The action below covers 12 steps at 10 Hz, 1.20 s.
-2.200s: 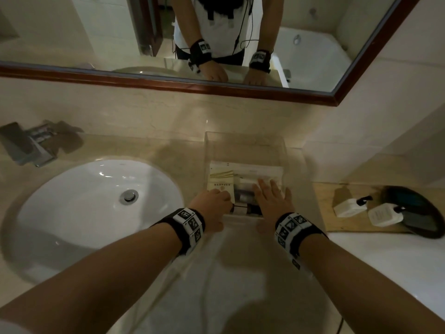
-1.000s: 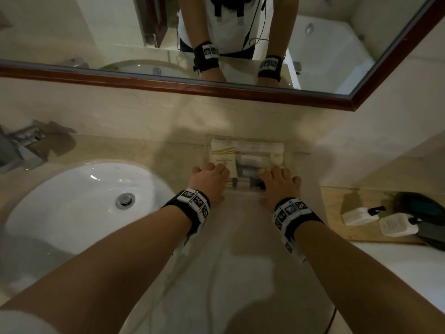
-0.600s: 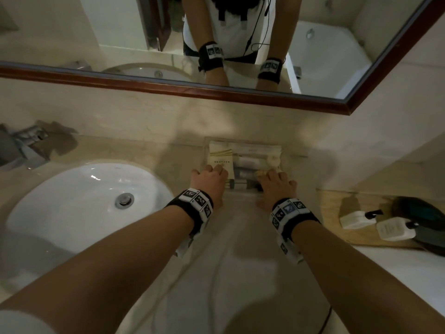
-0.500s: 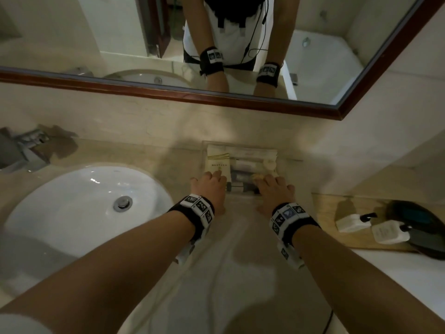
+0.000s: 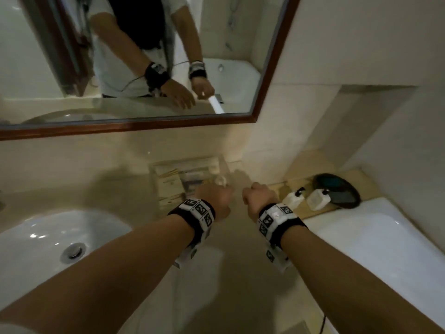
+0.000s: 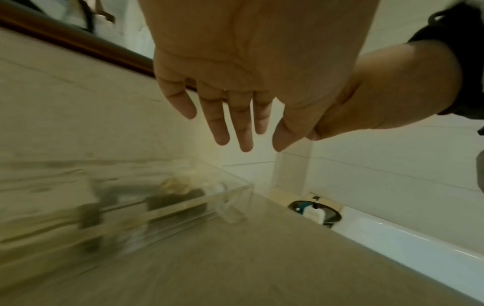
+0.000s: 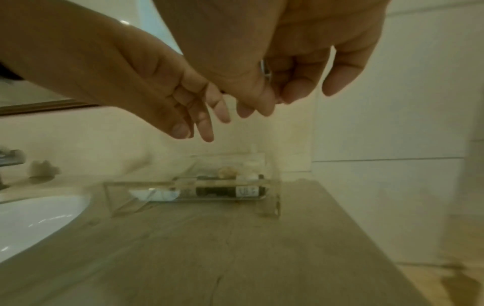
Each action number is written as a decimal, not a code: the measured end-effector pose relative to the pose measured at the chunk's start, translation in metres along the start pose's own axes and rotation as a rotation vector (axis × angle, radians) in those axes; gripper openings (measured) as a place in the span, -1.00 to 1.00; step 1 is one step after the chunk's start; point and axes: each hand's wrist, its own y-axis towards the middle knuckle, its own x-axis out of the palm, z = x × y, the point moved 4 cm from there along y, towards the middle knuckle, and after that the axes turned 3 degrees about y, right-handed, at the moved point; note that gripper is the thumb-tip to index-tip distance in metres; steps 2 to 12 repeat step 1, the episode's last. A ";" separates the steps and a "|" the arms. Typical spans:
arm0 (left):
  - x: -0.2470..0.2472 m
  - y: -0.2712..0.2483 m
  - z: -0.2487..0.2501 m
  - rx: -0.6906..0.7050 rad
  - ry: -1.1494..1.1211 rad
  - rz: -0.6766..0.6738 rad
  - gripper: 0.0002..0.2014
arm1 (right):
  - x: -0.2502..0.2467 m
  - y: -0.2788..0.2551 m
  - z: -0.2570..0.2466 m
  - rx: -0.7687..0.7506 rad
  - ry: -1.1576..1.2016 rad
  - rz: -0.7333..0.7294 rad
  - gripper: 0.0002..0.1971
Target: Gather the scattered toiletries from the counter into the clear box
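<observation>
The clear box (image 5: 166,206) stands on the beige counter against the back wall. Inside it lie toiletries: a pale carton (image 5: 169,184), a dark bottle (image 7: 217,190) and small white items. My left hand (image 5: 216,197) hovers just in front of the box's right end, apart from it. In the left wrist view my left hand (image 6: 248,142) has straight, spread fingers and holds nothing. My right hand (image 5: 258,197) hangs beside it to the right. In the right wrist view the fingers of my right hand (image 7: 288,99) are loosely curled and empty, above the box (image 7: 136,198).
A white sink (image 5: 48,237) lies to the left, with a faucet (image 7: 10,159) behind it. At the right, a wooden board (image 5: 310,213) carries two white pump bottles (image 5: 295,197) and a dark round dish (image 5: 337,189). A white tub rim (image 5: 373,237) runs below it. A mirror (image 5: 120,126) hangs above.
Both hands have come off the box's near edge and drawn back and to the right. The box stays by the wall. The head view has swung right.
</observation>
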 end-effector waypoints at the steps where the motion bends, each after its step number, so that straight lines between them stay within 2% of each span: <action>1: -0.008 -0.001 0.028 0.105 0.013 0.034 -0.52 | 0.000 -0.030 0.018 0.105 0.035 0.014 -0.73; 12: -0.008 -0.001 0.028 0.105 0.013 0.034 -0.52 | 0.000 -0.030 0.018 0.105 0.035 0.014 -0.73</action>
